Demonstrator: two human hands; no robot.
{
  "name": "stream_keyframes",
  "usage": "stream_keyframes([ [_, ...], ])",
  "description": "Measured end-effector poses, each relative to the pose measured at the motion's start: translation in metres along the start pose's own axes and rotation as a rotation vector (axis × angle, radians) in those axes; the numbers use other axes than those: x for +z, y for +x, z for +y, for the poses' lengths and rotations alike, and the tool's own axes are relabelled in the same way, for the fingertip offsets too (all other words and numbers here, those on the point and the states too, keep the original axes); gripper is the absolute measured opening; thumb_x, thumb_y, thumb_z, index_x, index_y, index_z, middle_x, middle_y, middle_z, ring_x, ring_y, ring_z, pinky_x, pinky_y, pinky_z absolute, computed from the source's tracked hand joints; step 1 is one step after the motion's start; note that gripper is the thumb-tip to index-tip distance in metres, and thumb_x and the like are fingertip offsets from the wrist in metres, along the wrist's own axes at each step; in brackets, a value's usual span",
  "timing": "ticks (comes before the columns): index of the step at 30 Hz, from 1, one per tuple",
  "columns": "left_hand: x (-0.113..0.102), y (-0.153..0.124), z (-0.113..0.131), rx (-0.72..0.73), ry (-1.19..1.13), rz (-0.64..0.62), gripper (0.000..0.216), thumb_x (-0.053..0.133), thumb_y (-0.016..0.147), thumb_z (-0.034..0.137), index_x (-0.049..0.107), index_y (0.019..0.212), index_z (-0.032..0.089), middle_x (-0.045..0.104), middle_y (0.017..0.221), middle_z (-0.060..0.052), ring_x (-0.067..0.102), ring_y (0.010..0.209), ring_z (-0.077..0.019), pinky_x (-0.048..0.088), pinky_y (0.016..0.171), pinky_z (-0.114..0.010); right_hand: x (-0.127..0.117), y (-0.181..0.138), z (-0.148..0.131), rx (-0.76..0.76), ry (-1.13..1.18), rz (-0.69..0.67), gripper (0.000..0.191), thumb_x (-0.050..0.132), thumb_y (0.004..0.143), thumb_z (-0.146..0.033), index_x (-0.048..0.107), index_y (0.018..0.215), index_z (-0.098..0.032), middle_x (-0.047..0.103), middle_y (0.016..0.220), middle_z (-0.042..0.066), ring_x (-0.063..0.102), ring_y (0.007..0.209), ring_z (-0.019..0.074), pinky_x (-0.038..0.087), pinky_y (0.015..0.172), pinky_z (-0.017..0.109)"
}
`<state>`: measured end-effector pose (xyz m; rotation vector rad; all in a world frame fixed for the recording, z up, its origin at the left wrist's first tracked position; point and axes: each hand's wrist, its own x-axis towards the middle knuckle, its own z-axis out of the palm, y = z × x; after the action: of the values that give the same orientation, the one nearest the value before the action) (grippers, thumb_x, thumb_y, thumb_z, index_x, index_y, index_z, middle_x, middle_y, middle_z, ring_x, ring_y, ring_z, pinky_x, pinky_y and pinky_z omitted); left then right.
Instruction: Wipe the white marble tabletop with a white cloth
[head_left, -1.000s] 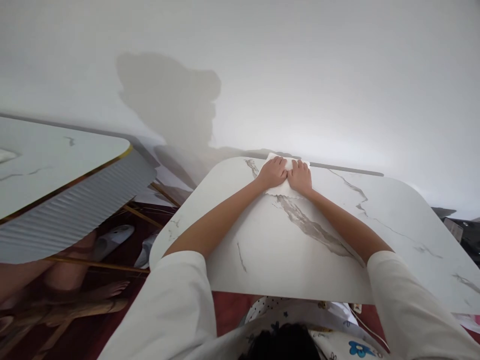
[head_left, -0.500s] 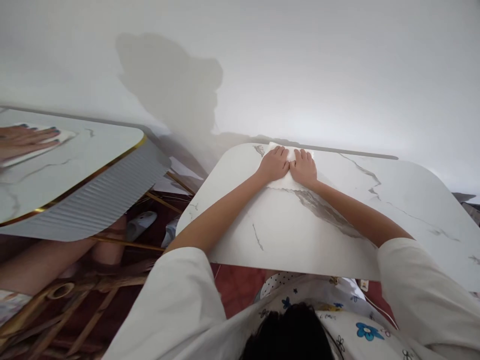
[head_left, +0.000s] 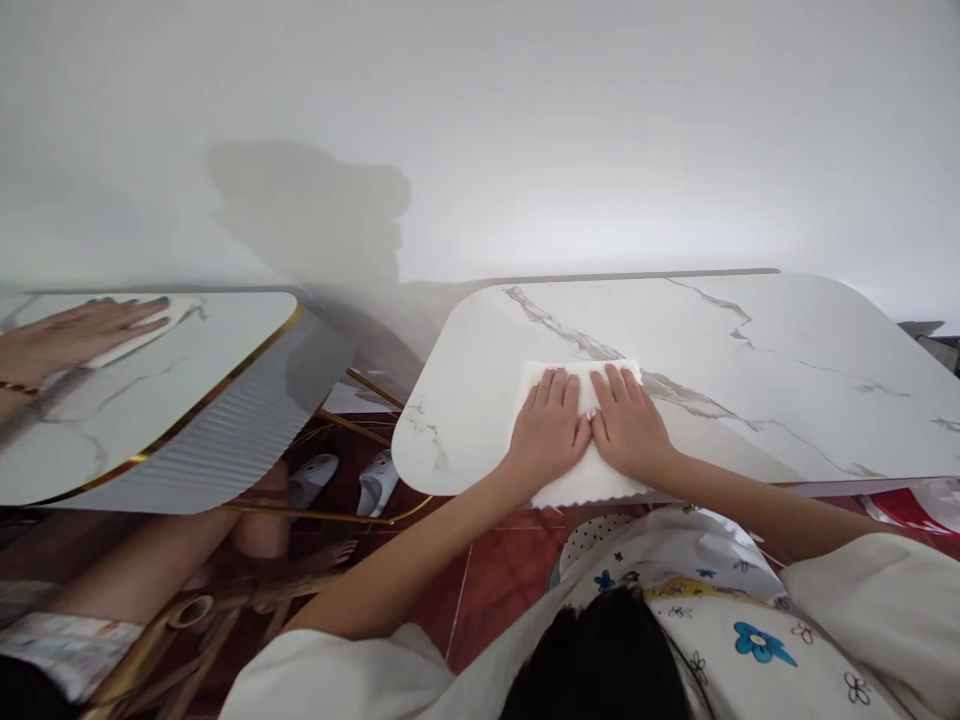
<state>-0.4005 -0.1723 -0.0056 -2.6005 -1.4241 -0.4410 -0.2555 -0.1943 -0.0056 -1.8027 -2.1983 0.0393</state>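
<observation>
"Filling the bottom centre of the frame, what do you see?"

"The person's floral-print top (head_left: 720, 650), with dark hair (head_left: 596, 665) in front of it."

"And just beyond?"

"Both hands, palms down. The left hand (head_left: 550, 425) and the right hand (head_left: 631, 425) lie flat with fingers extended and a little apart, their thumbs meeting near the centre of the frame."

"On what?"

"A white wipe (head_left: 592, 480) with a scalloped edge, spread beneath them. Whether it is paper or cloth, I can't tell. Its lower edge reaches the near edge of the marble-patterned tabletop (head_left: 795, 420)."

"What's at the left of the frame?"

"A second marble-patterned tabletop (head_left: 217, 355), gold-trimmed. A co-worker's hand (head_left: 94, 330) rests on another white wipe (head_left: 182, 310) there. Pale slippers (head_left: 378, 485) sit on the red floor (head_left: 487, 580) between the tables."

"And farthest off?"

"A pale wall (head_left: 585, 130) across the top, bearing a grey shadow (head_left: 315, 205) at upper left."
</observation>
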Motion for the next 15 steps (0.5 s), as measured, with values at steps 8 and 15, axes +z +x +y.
stream_keyframes([
  [8, -0.013, -0.024, 0.001, 0.001, -0.014, -0.02, 0.05, 0.037, 0.091, 0.031, 0.045, 0.133, 0.005, 0.047, 0.141, -0.02, 0.04, 0.134, -0.0318, 0.038, 0.108, -0.045, -0.006, -0.022, -0.021, 0.032, -0.032, -0.036, 0.055, 0.033, 0.092, -0.027, 0.034, 0.145, -0.01, 0.032, 0.152, 0.016, 0.027, 0.14, 0.0351, 0.03, 0.11, 0.047],
  [15, -0.014, -0.028, -0.025, 0.0, 0.004, -0.016, 0.05, 0.038, 0.091, 0.031, 0.045, 0.133, 0.005, 0.048, 0.14, -0.02, 0.04, 0.135, -0.0316, 0.036, 0.11, -0.044, 0.004, -0.005, -0.041, 0.013, 0.02, -0.033, 0.055, 0.034, 0.092, -0.029, 0.035, 0.144, -0.011, 0.034, 0.151, 0.016, 0.027, 0.139, 0.0343, 0.027, 0.11, 0.048],
])
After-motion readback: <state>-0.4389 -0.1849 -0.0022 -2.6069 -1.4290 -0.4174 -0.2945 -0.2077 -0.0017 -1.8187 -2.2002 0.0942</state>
